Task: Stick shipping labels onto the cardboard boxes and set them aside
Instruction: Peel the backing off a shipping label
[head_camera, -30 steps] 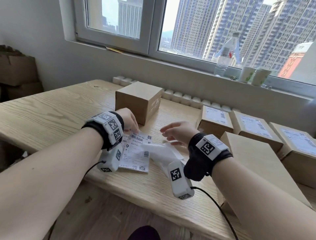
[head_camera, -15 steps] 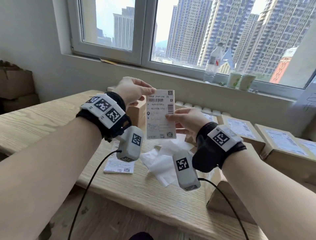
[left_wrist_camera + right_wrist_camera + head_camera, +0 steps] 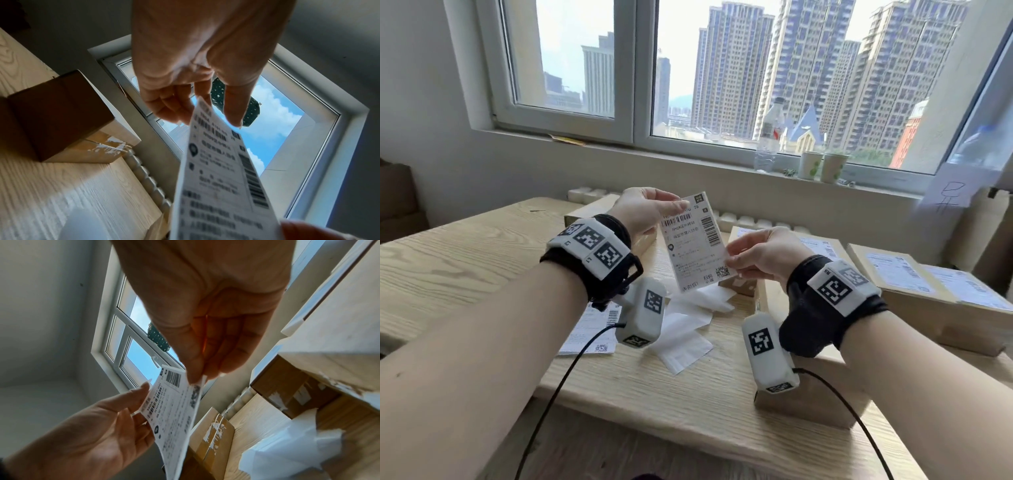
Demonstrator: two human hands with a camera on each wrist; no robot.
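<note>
A white shipping label (image 3: 695, 240) with barcodes hangs in the air above the wooden table (image 3: 465, 260), tilted a little. My left hand (image 3: 681, 205) pinches its top left corner, and my right hand (image 3: 732, 262) pinches its lower right corner. In the left wrist view the label (image 3: 218, 178) runs down from thumb and fingers. The right wrist view shows the label (image 3: 174, 415) nipped at its edge by my right hand (image 3: 202, 377). A plain cardboard box (image 3: 61, 113) stands behind my left hand, mostly hidden in the head view.
Another label (image 3: 592, 329) and crumpled white backing sheets (image 3: 688, 329) lie on the table below my hands. Several labelled boxes (image 3: 893, 274) sit at the right, and a flat box (image 3: 808, 394) lies under my right wrist. A bottle (image 3: 768, 137) and two cups (image 3: 822, 166) stand on the sill.
Both hands have lifted one label off the table and raised it. It now tilts more, with my right hand lower on its right edge.
</note>
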